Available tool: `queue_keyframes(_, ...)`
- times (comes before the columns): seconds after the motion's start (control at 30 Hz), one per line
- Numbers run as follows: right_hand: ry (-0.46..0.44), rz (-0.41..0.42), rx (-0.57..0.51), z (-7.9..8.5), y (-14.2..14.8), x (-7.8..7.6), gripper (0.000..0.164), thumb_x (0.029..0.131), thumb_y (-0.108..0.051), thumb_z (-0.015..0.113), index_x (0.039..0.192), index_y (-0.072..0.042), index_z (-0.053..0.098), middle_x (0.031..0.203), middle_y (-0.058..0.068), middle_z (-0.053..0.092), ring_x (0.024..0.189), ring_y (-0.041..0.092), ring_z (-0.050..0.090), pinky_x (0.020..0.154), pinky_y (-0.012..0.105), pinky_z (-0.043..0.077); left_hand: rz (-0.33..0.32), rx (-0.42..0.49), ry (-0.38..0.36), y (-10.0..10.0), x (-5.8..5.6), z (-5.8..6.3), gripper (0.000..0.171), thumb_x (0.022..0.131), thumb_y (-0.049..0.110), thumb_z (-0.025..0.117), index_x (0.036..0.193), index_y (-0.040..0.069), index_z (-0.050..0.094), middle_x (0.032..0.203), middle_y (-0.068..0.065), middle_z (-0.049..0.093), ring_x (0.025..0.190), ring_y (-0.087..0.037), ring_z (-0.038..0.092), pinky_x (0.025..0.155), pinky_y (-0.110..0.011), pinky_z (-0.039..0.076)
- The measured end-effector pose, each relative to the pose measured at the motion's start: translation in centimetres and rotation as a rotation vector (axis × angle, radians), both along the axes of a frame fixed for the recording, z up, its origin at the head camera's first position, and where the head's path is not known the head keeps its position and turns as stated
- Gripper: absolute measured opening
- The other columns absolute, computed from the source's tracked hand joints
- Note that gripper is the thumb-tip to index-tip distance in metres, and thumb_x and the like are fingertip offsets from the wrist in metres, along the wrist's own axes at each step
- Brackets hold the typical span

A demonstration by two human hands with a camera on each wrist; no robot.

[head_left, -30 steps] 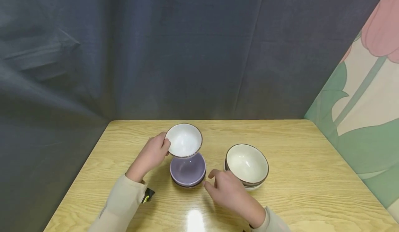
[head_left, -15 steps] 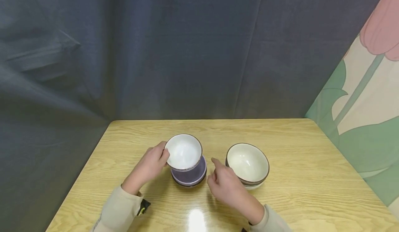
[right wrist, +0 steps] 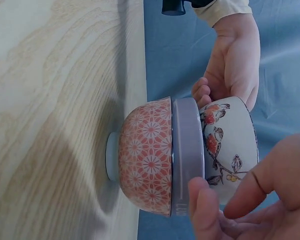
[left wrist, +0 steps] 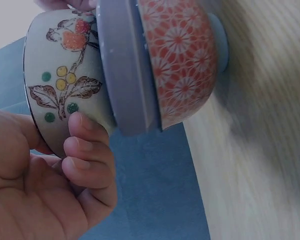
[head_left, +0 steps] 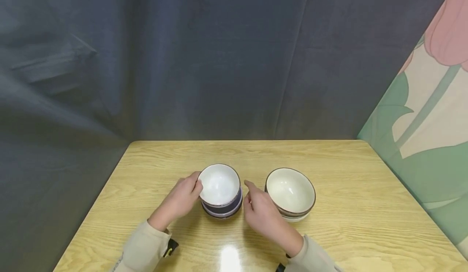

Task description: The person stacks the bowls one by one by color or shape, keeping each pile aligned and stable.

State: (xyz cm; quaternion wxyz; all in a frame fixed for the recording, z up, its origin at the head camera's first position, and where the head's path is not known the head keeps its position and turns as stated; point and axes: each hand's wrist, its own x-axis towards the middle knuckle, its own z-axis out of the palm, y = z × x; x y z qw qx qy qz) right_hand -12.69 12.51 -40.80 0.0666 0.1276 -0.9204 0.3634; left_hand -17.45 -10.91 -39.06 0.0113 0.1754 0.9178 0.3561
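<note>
My left hand (head_left: 180,201) grips a white bowl (head_left: 219,184) at its left rim, fingers curled on its flower-painted outside (left wrist: 55,75). That bowl sits nested inside a purple-rimmed bowl (head_left: 224,211) whose outer wall bears a red pattern (left wrist: 180,65); this lower bowl stands on the wooden table (head_left: 329,162). My right hand (head_left: 257,209) hovers just right of the stack with loosely bent fingers. In the right wrist view one fingertip (right wrist: 202,210) lies at the purple rim (right wrist: 186,150); I cannot tell whether they touch.
A cream bowl with a dark rim (head_left: 290,190) sits nested in another bowl right of the stack, close to my right hand. A dark curtain (head_left: 183,60) hangs behind the table, and a floral panel (head_left: 431,121) stands along its right side.
My left hand has lowered the white bowl into the purple bowl. My right hand has moved up from the table toward the right side of the stack.
</note>
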Motion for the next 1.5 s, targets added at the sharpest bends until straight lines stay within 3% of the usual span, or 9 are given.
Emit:
queue_keyframes(0.27, -0.004, 0.014, -0.015, -0.6, -0.1, -0.3, 0.046, 0.092, 0.005, 0.053, 0.136, 0.015, 0.047, 0.074, -0.004, 0.055, 0.056, 0.002, 0.045, 0.050, 0.022, 0.043, 0.007, -0.029, 0.039, 0.4, -0.2, -1.1, 0.023, 0.103, 0.008, 0.041, 0.112, 0.001, 0.061, 0.078, 0.000, 0.059, 0.076, -0.016, 0.056, 0.077, -0.041, 0.051)
queue_keyframes(0.5, -0.005, 0.014, -0.012, -0.6, 0.0, -0.3, 0.046, 0.092, 0.005, 0.053, 0.137, 0.015, 0.047, 0.075, -0.003, 0.055, 0.057, 0.002, 0.046, 0.051, 0.023, 0.043, 0.021, -0.037, 0.078, 0.7, -0.3, -1.4, 0.024, 0.103, 0.008, 0.042, 0.113, -0.002, 0.061, 0.093, -0.011, 0.066, 0.081, -0.019, 0.058, 0.080, -0.044, 0.054)
queue_keyframes(0.73, -0.005, 0.011, -0.007, -0.6, -0.1, -0.4, 0.046, 0.092, 0.004, 0.054, 0.136, 0.015, 0.048, 0.076, -0.004, 0.055, 0.058, 0.002, 0.045, 0.052, 0.022, 0.043, 0.013, -0.062, 0.056, 0.8, -0.3, -1.8, 0.022, 0.103, 0.010, 0.041, 0.098, 0.002, 0.060, 0.077, -0.006, 0.058, 0.070, -0.018, 0.052, 0.067, -0.037, 0.048)
queue_keyframes(0.97, -0.030, 0.033, -0.034, -0.6, -0.1, -0.3, 0.047, 0.092, 0.005, 0.053, 0.137, 0.015, 0.046, 0.076, -0.001, 0.055, 0.056, 0.002, 0.045, 0.049, 0.023, 0.043, 0.023, -0.129, 0.088, 1.0, -0.1, -2.0, 0.022, 0.103, 0.011, 0.043, 0.095, 0.002, 0.061, 0.077, -0.008, 0.062, 0.084, -0.030, 0.063, 0.076, -0.048, 0.051)
queue_keyframes(1.07, -0.037, 0.038, -0.041, -0.6, -0.1, -0.4, 0.047, 0.092, 0.006, 0.053, 0.137, 0.015, 0.046, 0.076, -0.001, 0.055, 0.055, 0.002, 0.045, 0.048, 0.023, 0.043, 0.032, -0.147, 0.105, 1.0, -0.1, -2.2, 0.022, 0.103, 0.012, 0.043, 0.094, 0.002, 0.061, 0.076, -0.009, 0.063, 0.083, -0.032, 0.064, 0.075, -0.049, 0.052)
queue_keyframes(1.23, -0.059, 0.042, -0.045, -0.5, -0.2, -0.4, 0.046, 0.093, 0.003, 0.052, 0.138, 0.015, 0.047, 0.076, -0.001, 0.055, 0.055, 0.003, 0.046, 0.046, 0.023, 0.043, 0.051, -0.166, 0.115, 1.1, 0.1, -2.3, 0.026, 0.102, 0.013, 0.044, 0.106, -0.003, 0.064, 0.088, -0.013, 0.070, 0.089, -0.036, 0.066, 0.079, -0.051, 0.053)
queue_keyframes(1.37, -0.086, 0.023, -0.043, -0.4, -0.3, -0.5, 0.047, 0.094, -0.001, 0.050, 0.138, 0.012, 0.048, 0.075, -0.002, 0.054, 0.055, 0.004, 0.047, 0.047, 0.023, 0.043, 0.038, -0.159, 0.108, 1.0, 0.0, -2.2, 0.022, 0.102, 0.012, 0.044, 0.100, 0.001, 0.064, 0.080, -0.008, 0.066, 0.083, -0.030, 0.064, 0.074, -0.047, 0.052)
queue_keyframes(1.5, -0.092, -0.011, -0.044, -0.4, -0.5, -0.7, 0.046, 0.093, -0.008, 0.050, 0.136, 0.009, 0.052, 0.073, -0.004, 0.054, 0.057, 0.006, 0.047, 0.050, 0.024, 0.042, 0.016, -0.134, 0.069, 1.0, -0.2, -1.8, 0.019, 0.101, 0.009, 0.044, 0.091, 0.005, 0.059, 0.067, -0.002, 0.053, 0.067, -0.019, 0.053, 0.062, -0.036, 0.046)
